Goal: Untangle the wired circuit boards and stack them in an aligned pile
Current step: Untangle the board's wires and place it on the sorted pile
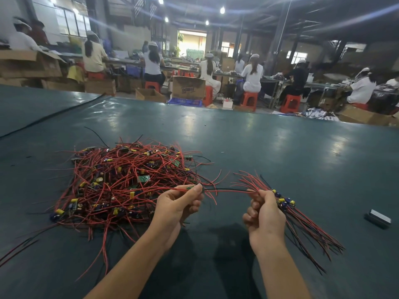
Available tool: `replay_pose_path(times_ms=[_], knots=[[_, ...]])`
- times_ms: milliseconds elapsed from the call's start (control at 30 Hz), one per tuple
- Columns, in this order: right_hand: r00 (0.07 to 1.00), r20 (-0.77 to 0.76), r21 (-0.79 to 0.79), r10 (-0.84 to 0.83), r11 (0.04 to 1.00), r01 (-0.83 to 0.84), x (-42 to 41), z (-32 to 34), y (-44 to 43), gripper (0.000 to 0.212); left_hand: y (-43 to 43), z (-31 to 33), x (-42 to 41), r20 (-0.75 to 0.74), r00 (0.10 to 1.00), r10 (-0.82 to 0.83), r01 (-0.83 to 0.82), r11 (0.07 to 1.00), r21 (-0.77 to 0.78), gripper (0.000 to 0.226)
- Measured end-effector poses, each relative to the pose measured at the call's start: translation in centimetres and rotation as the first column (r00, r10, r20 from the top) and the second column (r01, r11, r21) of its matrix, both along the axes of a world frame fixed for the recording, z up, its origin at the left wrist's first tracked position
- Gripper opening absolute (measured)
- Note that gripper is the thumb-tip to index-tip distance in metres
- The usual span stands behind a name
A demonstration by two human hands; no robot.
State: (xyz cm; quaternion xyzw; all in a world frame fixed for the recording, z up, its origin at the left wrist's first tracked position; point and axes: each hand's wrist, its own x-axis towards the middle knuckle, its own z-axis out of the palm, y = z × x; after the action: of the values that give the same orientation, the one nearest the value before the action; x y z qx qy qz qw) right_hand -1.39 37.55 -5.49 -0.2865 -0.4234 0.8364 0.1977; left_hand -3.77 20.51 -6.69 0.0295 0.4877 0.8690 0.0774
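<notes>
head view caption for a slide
Left hand pinches one wired board while right hand holds the gathered bundle beside the tangled pile.

A small dark block (pixel 377 218) lies on the green table (pixel 259 147); beyond, seated workers (pixel 252 76) occupy red stools (pixel 249 100) among cardboard boxes (pixel 189 87).

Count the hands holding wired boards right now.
2. The left hand pinches a single board at the right edge of the tangled heap. The right hand grips the gathered bundle, further right. No other hand of this person is in view.
</notes>
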Motion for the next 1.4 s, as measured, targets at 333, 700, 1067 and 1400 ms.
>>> replay_pose_path(times_ms=[333, 700, 1067, 1400], knots=[[0.996, -0.022, 0.053, 0.082, 0.995, -0.081, 0.4, -0.8, 2.0, 0.065, -1.0, 1.3, -0.2, 0.087, 0.996, 0.014, -0.030, 0.983, 0.181, 0.015], [0.766, 0.092, 0.401, 0.636, 0.680, -0.613, 0.6, -1.3, -3.7, 0.054, -0.7, 1.0, 0.7, 0.194, 0.863, -0.466, 0.504, 0.814, -0.288, 0.023], [0.880, 0.002, 0.069, 0.475, 0.878, -0.473, 1.2, -0.1, -3.9, 0.015, -0.5, 0.3, -0.1, 0.276, 0.857, -0.435, 0.462, 0.886, -0.039, 0.041], [0.924, -0.165, 0.137, 0.345, 0.936, -0.325, 1.7, -0.3, -5.4, 0.020, 1.3, -1.3, 1.1, -0.097, 0.959, -0.264, 0.242, 0.951, -0.193, 0.028]])
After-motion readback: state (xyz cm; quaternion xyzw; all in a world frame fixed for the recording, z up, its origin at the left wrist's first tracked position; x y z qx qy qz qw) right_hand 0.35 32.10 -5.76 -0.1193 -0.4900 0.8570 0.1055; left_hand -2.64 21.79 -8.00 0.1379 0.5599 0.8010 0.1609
